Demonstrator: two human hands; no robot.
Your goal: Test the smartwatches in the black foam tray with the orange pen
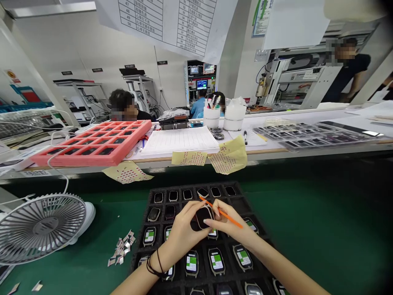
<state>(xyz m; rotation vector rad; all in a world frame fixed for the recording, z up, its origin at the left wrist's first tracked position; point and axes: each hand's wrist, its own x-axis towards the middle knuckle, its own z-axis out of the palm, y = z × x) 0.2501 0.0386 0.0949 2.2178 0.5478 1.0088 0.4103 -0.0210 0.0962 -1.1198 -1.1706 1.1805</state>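
Observation:
A watch with a dark screen and pale frame is held above the tray, gripped at its edge by my left hand. My right hand has a thin orange pointed stick between its fingers, its tip up by the watch's top edge. The right thumb touches the watch's side. Beneath both hands lies a black foam tray with several watch bodies in its compartments. Nearer ones, such as a watch, show green and white screens; those in the far row are dark. My hands hide part of the middle rows.
On the green mat a grey fan stands left, near small scraps. The raised shelf holds a pink foam tray, paper sheets, white cups and a clear tray. Several people are beyond it.

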